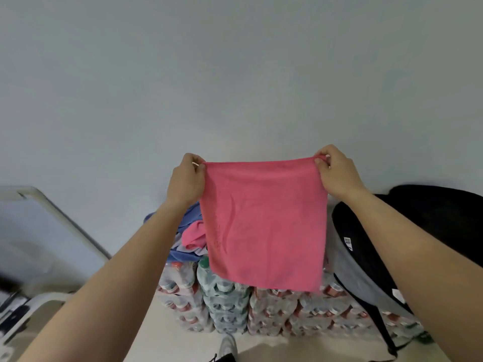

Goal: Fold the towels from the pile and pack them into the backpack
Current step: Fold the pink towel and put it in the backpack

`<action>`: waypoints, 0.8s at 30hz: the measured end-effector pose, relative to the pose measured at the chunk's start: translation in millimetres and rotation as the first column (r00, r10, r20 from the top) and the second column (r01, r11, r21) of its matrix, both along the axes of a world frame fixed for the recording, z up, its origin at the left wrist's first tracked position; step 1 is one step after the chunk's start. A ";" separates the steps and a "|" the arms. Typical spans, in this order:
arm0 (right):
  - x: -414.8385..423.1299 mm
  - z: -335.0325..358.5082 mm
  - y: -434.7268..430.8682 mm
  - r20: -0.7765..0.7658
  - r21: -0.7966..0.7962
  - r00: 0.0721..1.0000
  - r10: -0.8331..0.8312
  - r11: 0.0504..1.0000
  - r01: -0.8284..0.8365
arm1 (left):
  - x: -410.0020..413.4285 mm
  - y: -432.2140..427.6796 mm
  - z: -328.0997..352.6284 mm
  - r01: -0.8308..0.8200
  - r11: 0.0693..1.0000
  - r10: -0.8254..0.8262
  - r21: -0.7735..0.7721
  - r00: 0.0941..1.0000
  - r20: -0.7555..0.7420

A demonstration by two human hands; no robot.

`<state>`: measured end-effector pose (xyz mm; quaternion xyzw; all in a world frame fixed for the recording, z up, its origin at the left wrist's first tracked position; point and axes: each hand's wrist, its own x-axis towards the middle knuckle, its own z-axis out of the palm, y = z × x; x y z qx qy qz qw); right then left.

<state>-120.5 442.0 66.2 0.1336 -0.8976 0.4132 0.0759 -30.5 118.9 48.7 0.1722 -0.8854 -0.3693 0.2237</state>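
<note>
A pink towel hangs flat in the air in front of me, held by its two top corners. My left hand pinches the top left corner and my right hand pinches the top right corner. Behind the towel's left edge lies the pile of towels, blue and pink, partly hidden. The black backpack with a grey lining stands open on the right, behind my right forearm.
Shrink-wrapped packs of water bottles are stacked under the pile and the backpack. A plain wall fills the background. A white frame leans at the left. My shoe shows on the floor below.
</note>
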 end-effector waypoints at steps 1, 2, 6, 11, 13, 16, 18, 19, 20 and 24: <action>-8.9 -13.8 -1.3 0.022 0.043 1.000 -0.020 0.999 0.019 | -8.8 -1.1 -11.9 -0.008 1.000 0.008 -0.002 0.999 0.053; -18.0 -27.4 -2.5 0.045 0.099 0.998 -0.043 0.994 0.038 | -17.9 -2.0 -24.1 -0.017 1.000 0.018 -0.005 0.994 0.111; -52.2 -71.0 -12.8 0.097 0.178 0.991 -0.097 0.981 0.079 | -53.7 -1.9 -68.1 -0.037 0.999 0.041 -0.022 0.968 0.247; -68.4 -91.4 -27.2 0.097 0.050 0.993 -0.063 0.997 0.059 | -78.3 0.6 -83.0 -0.116 0.981 0.087 0.159 0.981 0.175; -63.1 -97.0 -27.7 0.110 0.035 0.992 -0.062 0.998 0.059 | -75.1 1.1 -88.3 -0.114 0.974 0.084 0.194 0.984 0.159; -49.3 -111.1 -20.7 0.167 0.033 0.984 -0.067 0.997 0.063 | -57.7 4.0 -103.8 -0.100 0.955 0.057 0.281 0.986 0.157; -42.5 -125.1 -15.9 0.215 0.037 0.974 -0.077 0.997 0.070 | -39.7 7.9 -119.4 -0.115 0.950 0.063 0.291 0.981 0.182; -40.7 -132.6 -14.6 0.211 0.065 0.974 -0.081 0.996 0.069 | -30.6 10.7 -128.1 -0.120 0.952 0.068 0.282 0.980 0.188; -40.9 -141.1 -13.1 0.197 0.090 0.977 -0.082 0.994 0.065 | -21.9 13.8 -136.6 -0.115 0.957 0.064 0.267 0.979 0.193; -40.3 -168.1 -7.3 0.233 0.227 0.971 -0.057 0.974 0.002 | 3.6 30.5 -163.4 -0.043 0.991 0.008 0.130 0.966 0.259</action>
